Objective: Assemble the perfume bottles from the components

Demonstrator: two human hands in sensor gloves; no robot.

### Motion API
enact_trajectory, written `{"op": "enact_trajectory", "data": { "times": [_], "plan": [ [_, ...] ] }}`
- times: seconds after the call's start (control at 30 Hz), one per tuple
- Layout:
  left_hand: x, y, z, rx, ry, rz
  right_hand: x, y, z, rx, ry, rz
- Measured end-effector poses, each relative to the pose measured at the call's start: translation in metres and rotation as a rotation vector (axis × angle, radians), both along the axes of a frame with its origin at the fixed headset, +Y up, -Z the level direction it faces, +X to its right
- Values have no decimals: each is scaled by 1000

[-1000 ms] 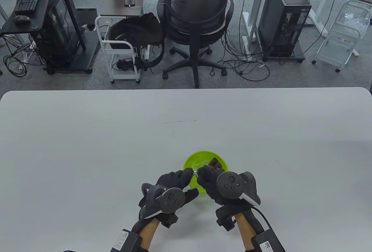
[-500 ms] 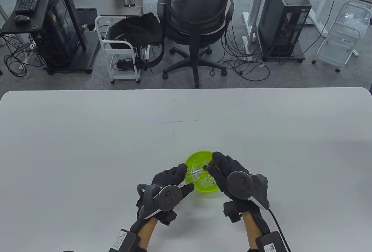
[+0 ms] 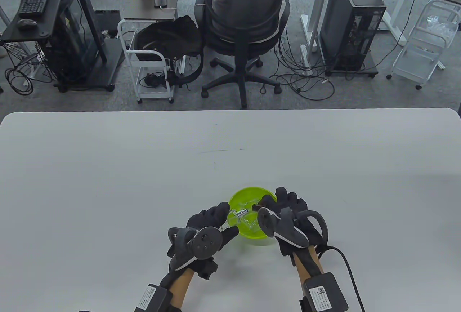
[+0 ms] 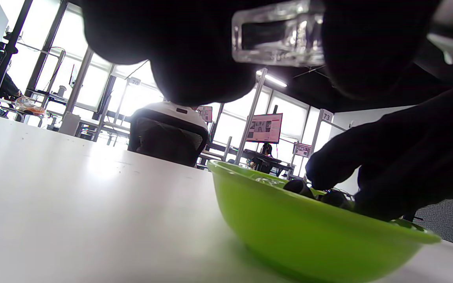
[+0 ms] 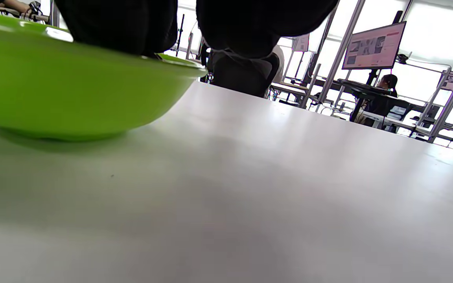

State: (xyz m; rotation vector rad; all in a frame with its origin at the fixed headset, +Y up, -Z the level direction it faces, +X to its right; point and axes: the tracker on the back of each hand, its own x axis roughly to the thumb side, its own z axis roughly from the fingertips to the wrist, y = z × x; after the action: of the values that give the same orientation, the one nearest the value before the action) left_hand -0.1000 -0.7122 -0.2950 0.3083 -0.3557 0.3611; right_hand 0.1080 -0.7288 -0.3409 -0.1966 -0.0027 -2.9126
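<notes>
Right now your left hand (image 3: pixel 212 223) is pinching a clear bottle (image 4: pixel 277 37) above the green bowl (image 3: pixel 248 196); your right hand (image 3: pixel 284 205) is reaching in, grip hidden. Slick, brittle-looking: hold its flat sides.

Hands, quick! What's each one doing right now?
Left hand: holding a clear bottle.
Right hand: fingers in the green bowl; grip cannot be told.
</notes>
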Motion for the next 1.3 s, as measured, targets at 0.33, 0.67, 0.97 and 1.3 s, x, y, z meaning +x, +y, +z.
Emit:
{"op": "enact_trajectory", "data": {
  "times": [0.33, 0.67, 0.97, 1.3],
  "plan": [
    [-1, -1, 0, -10, 4, -4, -4, -12, -7, -25, -42, 11],
    [-1, -2, -1, -23, 7, -7, 5, -8, -1, 79, -14, -94],
    [1, -2, -1, -23, 4, -25, 8, 29, 27, 193, 124, -212],
    [7, -4, 2, -16, -19, -58, -2, 37, 45, 179, 229, -292]
  ]
}}
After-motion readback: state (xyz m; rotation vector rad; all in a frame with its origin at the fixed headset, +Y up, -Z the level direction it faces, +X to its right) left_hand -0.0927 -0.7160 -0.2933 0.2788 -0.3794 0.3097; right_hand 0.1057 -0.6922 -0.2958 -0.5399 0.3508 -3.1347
